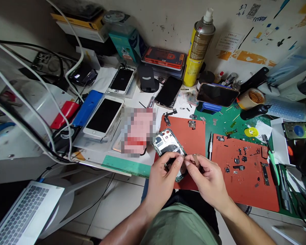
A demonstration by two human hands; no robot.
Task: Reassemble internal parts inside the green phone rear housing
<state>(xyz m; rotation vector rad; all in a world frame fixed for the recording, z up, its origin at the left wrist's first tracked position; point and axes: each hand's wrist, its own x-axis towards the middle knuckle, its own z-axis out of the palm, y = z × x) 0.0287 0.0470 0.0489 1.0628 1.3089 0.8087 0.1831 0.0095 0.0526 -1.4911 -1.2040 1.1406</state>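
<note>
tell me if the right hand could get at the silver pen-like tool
Probably yes: the silver pen-like tool lies just beyond the right hand, between two red mats, with nothing seen over it. The hand seems to pinch a thin strip, perhaps needing release first.

Room over R mat front; screwdriver along L edge, tools prob. block R.

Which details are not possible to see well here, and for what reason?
All in the head view:
Opened phone: part of its lower half, covered by the left hand.
Thin brown strip: its lower end, hidden by the right hand.
Pink item: its details, blurred by pixel blocks.
Laptop: partly cut off by the left and bottom edges.
Wall notice: its print, too small to read.
</note>
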